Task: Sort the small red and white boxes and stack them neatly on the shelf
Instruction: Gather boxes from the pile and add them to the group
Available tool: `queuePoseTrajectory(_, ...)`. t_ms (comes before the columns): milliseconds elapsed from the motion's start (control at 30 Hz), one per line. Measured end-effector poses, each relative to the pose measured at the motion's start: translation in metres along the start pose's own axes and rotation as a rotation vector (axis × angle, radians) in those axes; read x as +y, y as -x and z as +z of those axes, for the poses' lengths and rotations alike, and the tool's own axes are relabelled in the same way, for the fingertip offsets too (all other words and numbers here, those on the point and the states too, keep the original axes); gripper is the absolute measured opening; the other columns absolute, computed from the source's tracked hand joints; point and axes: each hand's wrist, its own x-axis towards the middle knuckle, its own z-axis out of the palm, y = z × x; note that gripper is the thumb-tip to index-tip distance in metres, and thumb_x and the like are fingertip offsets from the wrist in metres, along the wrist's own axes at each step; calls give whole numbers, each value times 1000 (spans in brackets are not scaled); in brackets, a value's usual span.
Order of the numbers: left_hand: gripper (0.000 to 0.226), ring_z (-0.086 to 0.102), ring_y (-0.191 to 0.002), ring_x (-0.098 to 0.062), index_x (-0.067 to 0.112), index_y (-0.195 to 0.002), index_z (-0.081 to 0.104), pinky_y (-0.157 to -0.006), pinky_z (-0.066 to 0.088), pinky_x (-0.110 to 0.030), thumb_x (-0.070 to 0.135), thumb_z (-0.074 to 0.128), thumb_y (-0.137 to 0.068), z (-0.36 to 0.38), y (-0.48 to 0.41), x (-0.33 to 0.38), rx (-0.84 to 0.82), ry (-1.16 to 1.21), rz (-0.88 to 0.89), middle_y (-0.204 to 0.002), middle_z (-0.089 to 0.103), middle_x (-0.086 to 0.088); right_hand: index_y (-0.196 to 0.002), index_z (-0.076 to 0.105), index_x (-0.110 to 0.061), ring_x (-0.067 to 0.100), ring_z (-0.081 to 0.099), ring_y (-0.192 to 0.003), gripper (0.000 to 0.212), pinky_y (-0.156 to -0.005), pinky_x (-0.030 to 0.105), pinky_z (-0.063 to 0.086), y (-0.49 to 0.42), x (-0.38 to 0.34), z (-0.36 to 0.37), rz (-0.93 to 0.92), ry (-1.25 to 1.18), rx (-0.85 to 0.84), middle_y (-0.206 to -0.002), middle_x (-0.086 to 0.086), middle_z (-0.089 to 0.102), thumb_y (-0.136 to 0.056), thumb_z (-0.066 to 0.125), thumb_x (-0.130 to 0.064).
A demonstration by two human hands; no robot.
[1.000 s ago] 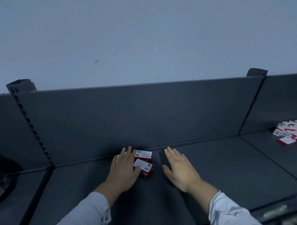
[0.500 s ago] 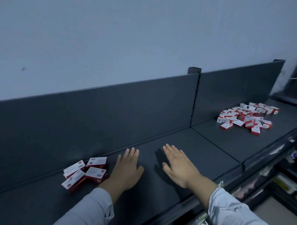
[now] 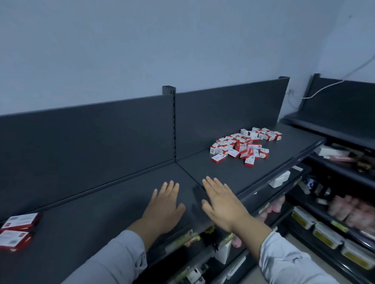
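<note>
Our left hand (image 3: pixel 163 208) and right hand (image 3: pixel 223 206) spread flat over the dark grey metal shelf (image 3: pixel 100 219), fingers straight, holding nothing. The loose heap of small red-and-white cardboard boxes (image 3: pixel 244 145) lies well to the right; a hasty scoop could push some off the front edge.

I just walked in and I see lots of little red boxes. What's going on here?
Someone is tidying a dark shelf. Right now both hands are empty: the left hand and the right hand are spread flat, fingers straight, low over the shelf. A few boxes, red and white, lie together at the far left edge. A big messy pile of the same boxes waits farther along to the right, not yet sorted.
</note>
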Motion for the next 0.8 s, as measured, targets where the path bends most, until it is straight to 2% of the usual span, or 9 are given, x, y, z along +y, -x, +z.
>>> queuePoseTrajectory(267, 63, -10, -150, -16, 16, -156, -1, -122, -4, -38, 36, 27, -102, 18, -30, 90, -32, 18, 18, -164, -8, 0, -157, 2, -17, 15, -5, -151, 64, -123, 33, -3, 26, 91, -25, 30, 13, -7, -165, -1, -3, -103, 29, -39)
queuePoseTrajectory(800, 64, -7, -150, -18, 15, -156, 2, -122, -3, -40, 34, 28, -101, 38, -122, 153, -72, -11, 110, -164, -4, -2, -157, 3, -17, 15, -4, -151, 65, -123, 35, -1, 8, 176, -42, 130, -22, 18, -165, 0, -2, -103, 30, -39)
